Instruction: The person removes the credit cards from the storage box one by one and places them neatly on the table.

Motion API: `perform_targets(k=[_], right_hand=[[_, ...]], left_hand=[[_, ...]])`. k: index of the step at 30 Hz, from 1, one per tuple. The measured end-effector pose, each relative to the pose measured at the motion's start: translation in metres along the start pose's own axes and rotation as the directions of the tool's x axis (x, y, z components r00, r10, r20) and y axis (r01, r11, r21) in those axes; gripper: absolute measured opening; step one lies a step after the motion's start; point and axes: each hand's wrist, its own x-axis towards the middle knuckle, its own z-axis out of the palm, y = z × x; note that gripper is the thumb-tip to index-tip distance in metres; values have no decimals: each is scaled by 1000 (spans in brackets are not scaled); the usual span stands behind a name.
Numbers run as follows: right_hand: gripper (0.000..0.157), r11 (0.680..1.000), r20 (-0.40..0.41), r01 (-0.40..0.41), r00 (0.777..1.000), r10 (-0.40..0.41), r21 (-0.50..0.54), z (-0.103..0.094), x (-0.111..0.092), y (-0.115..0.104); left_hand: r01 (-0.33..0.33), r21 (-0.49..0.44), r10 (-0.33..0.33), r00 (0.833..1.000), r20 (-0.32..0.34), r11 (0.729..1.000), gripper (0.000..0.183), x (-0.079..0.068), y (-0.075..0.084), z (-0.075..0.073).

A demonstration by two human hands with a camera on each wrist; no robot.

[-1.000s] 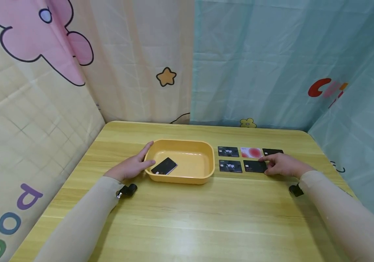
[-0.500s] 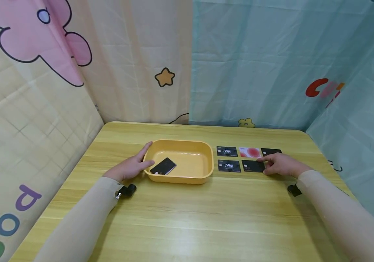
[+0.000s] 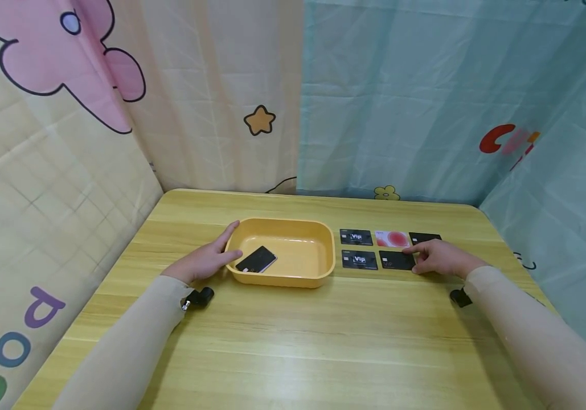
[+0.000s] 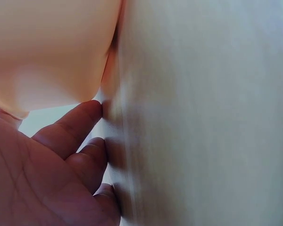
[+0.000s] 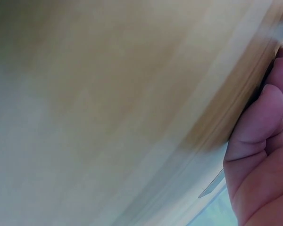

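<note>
A yellow plastic tray [image 3: 283, 281] stands left of centre on the table, with a dark card [image 3: 257, 259] lying inside at its left end. My left hand [image 3: 205, 261] is spread at that end, thumb over the rim and fingers along the outside. In the left wrist view its fingertips rest on the table by the tray wall. My right hand [image 3: 438, 257] pinches the right end of a black VIP card [image 3: 394, 260] on the table, index finger at its upper edge and thumb at its lower right corner. The right wrist view shows the thumb low against the table.
Left of the black VIP card lies a "Vip" card [image 3: 359, 259]. Behind are another "Vip" card [image 3: 356, 237], a pink-red card [image 3: 392, 238] and a black card [image 3: 424, 236] partly hidden by the right hand. Printed curtains [image 3: 400, 114] surround the wooden table [image 3: 282, 341].
The head view shifts slightly. Both hands, the tray and the cards keep their places.
</note>
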Motion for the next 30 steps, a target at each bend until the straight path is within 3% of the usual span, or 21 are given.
perform_targets(k=[30], right_hand=[[63, 1000, 3, 1, 1000, -1, -12, -1, 1, 3]], left_hand=[[-1, 22, 1, 1000, -8, 1000, 83, 1, -2, 0]])
